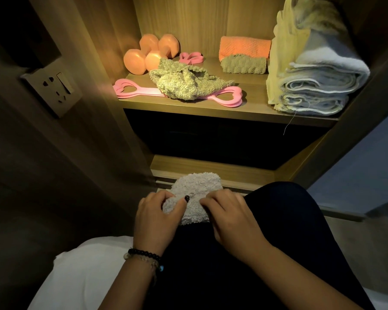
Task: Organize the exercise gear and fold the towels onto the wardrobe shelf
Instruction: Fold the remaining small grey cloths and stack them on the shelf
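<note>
While on lap, grey towel (194, 198) pinched by L hand (156, 217) & R hand (230, 217).

Dim overall; warm light on shelf (188, 104), dark foreground, wide-angle edge distortion.

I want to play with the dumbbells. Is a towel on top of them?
No, the dumbbells stand bare; the crumpled towel lies beside them on the pink band.

Single head-worn wide-angle view, looking forward and steeply down. Near the bottom edge, close to the lens: both forearms and a dark-clad knee (276, 204). Ahead and above, the lit wardrobe shelf (188, 107) faces the camera from slightly above. Wall socket (52, 88) sits at left; frame edges bend with lens distortion.
</note>
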Demonstrator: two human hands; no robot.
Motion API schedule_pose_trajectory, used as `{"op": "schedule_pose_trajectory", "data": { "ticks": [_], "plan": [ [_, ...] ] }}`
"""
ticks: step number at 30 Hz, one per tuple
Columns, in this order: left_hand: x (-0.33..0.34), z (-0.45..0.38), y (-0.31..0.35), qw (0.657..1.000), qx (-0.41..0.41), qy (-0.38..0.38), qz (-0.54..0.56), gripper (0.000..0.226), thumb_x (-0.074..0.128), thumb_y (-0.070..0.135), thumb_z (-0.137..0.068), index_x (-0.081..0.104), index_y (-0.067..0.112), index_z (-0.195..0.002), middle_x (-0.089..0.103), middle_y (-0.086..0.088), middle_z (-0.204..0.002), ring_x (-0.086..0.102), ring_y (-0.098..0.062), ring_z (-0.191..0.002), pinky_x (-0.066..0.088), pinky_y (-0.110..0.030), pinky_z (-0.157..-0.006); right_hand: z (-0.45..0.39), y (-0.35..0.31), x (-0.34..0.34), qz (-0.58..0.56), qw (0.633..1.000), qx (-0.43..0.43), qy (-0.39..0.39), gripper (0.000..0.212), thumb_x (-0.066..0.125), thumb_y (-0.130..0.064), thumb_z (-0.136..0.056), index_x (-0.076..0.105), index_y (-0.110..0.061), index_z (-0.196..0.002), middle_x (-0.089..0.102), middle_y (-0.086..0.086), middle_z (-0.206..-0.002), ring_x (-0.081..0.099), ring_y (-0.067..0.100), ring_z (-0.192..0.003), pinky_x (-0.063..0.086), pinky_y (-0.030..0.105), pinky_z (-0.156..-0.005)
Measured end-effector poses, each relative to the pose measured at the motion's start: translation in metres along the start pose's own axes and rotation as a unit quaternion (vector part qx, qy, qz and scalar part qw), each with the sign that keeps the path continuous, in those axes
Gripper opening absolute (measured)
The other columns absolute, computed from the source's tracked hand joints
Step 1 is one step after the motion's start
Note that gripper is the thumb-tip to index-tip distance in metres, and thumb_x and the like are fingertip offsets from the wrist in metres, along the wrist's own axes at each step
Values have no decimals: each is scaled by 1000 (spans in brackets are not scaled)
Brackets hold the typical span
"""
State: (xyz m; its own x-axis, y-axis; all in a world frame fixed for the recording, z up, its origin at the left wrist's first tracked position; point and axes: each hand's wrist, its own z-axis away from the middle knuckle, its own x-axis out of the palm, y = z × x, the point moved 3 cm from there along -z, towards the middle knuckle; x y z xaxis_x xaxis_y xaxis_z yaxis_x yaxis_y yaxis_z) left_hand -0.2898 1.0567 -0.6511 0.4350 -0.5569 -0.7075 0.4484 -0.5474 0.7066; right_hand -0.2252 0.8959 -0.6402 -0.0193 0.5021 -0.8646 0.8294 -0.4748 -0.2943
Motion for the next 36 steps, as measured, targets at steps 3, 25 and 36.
{"op": "schedule_pose_trajectory", "data": {
  "ticks": [3,25,36],
  "plan": [
    [-8,4,10,995,83,47,-25,7,72,31,-80,67,26,-83,58,12,-93,52,-12,-94,47,-36,-80,7,-1,-3,-5,1000,-24,-6,37,70,-1,-72,68,-5,-109,65,7,-101,62,25,-91,50,37,-74],
    [-22,14,1,968,109,-188,125,20,75,40,-75,68,35,-93,68,15,-97,65,-6,-93,55,-31,-80,12,28,-5,-398,892,173,-129,27,66,-6,-82,65,-21,-104,63,-14,-101,59,-1,-92,44,15,-80],
    [-9,-5,9,983,-6,-167,80,28,65,49,-81,55,26,-70,61,15,-62,53,3,-53,40,-19,-53,7,25,2,-297,923,244,6,5,66,-22,-89,65,-20,-85,63,-12,-84,57,4,-84,45,23,-76]
  ]
}}
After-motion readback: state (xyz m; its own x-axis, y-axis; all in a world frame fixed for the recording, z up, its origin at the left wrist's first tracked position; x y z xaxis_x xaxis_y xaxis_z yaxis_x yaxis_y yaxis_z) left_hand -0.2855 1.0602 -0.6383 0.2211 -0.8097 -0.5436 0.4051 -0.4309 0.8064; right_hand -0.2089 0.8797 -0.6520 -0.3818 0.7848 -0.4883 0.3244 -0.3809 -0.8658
